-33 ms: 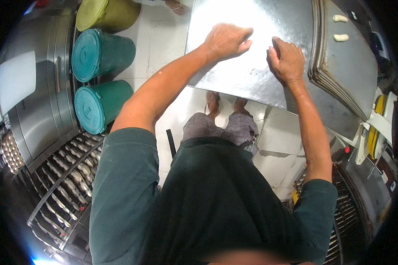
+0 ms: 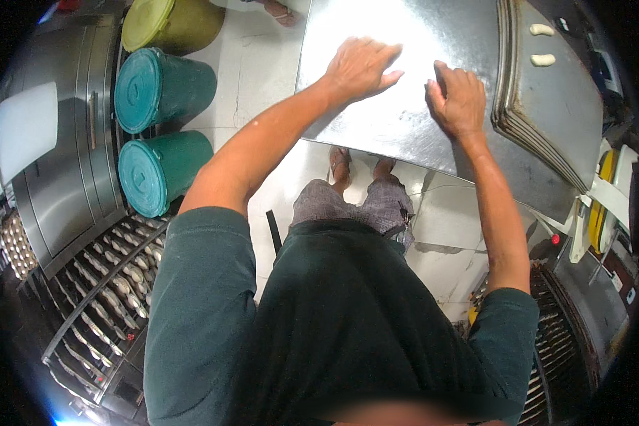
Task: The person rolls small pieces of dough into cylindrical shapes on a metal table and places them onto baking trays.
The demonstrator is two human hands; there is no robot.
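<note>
Both hands are over the shiny metal table [image 2: 405,121], apart from each other. My left hand [image 2: 362,67] has its fingers stretched to the right and its thumb spread from them; nothing shows in it. Farther right, my right hand [image 2: 461,99] rests low over the tabletop, fingers loosely bent and thumb apart, with no held thing visible. What lies under either palm is hidden. Beside my right hand is a stack of metal trays [image 2: 561,106]. Two small pale dough pieces, a far one [image 2: 542,30] and a nearer one [image 2: 543,60], lie on the top tray.
Two green lidded bins [image 2: 138,89] and a yellow one [image 2: 149,21] stand left of the table. A rack with filled trays [image 2: 113,277] is at lower left, another rack [image 2: 557,341] at lower right. Another person's foot [image 2: 280,13] shows beyond the table's left edge.
My left hand's fingers have spread a little and its thumb stands farther from them. My right hand is almost unchanged. The whole view has shifted very slightly.
</note>
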